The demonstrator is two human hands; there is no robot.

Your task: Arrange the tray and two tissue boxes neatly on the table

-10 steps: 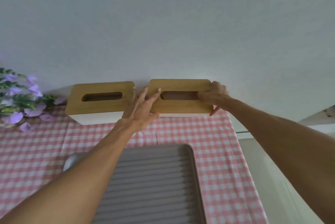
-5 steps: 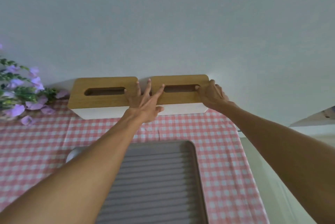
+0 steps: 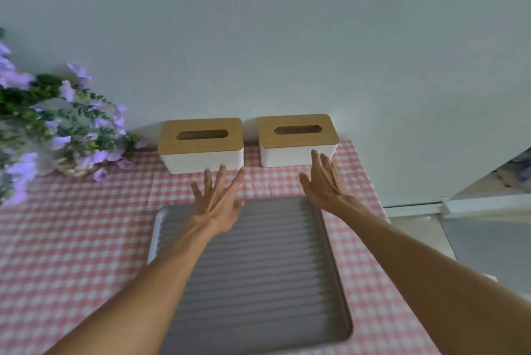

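Observation:
Two white tissue boxes with wooden slotted lids stand side by side against the back wall, the left tissue box (image 3: 201, 144) and the right tissue box (image 3: 297, 139), a narrow gap between them. A grey ribbed tray (image 3: 258, 274) lies flat on the pink checked tablecloth in front of them. My left hand (image 3: 218, 199) hovers over the tray's far edge with fingers spread, just short of the left box. My right hand (image 3: 323, 182) is open too, its fingertips near the front of the right box. Neither hand holds anything.
A bunch of purple flowers with green leaves (image 3: 51, 130) in a woven basket stands at the back left. The tablecloth (image 3: 71, 239) ends at the right, where a white ledge (image 3: 459, 205) and a lower surface lie beyond the table edge.
Both hands have let go of the right tissue box and pulled back toward me. The box now rests by the wall beside the other one.

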